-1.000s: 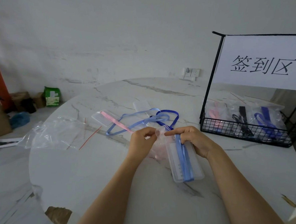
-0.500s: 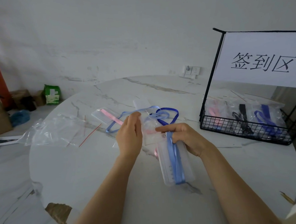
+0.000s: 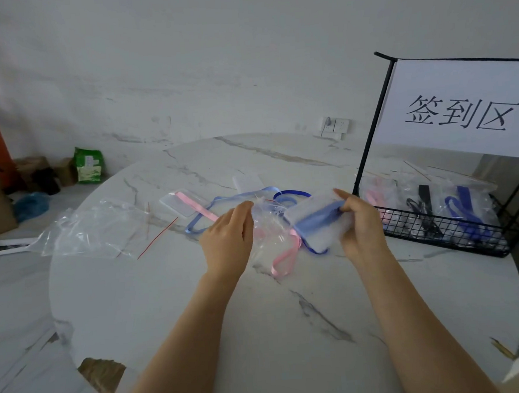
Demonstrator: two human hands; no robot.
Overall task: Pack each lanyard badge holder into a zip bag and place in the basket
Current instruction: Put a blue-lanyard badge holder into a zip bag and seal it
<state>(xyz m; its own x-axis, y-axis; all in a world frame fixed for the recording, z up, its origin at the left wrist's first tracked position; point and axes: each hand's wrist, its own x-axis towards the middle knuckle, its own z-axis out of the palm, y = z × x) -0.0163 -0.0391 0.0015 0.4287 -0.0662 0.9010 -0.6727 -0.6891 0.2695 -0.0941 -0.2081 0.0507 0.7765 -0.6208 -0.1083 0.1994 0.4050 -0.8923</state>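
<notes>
Clearly the job is partway through. Over at three o'clock the wire basket [image 3: 454, 230] already holds several filled zip bags; pink, black and blue straps show through the plastic, though the exact count is hard to tell.

At the centre of the tabletop [image 3: 259, 317], the right hand [image 3: 357, 220] pinches a clear badge holder with a blue lanyard [image 3: 317, 223] wrapped round it, fingers closed on its upper right end, lifted off the surface. The left hand [image 3: 227, 237] has its fingers curled at the edge of a clear zip bag [image 3: 269, 223], apparently pinching the mouth to hold it open; the holder sits just beside that mouth, at its three o'clock, and does not look to be inside yet. A pink strap [image 3: 283, 255] trails below the bag; whether it lies inside or under it I cannot tell.

Still to pack, by my reading: a holder with a pink lanyard [image 3: 185, 201] at eleven o'clock, and loose blue lanyards [image 3: 240, 197] at twelve. A spare stack of empty bags [image 3: 93, 227] waits at ten o'clock.
</notes>
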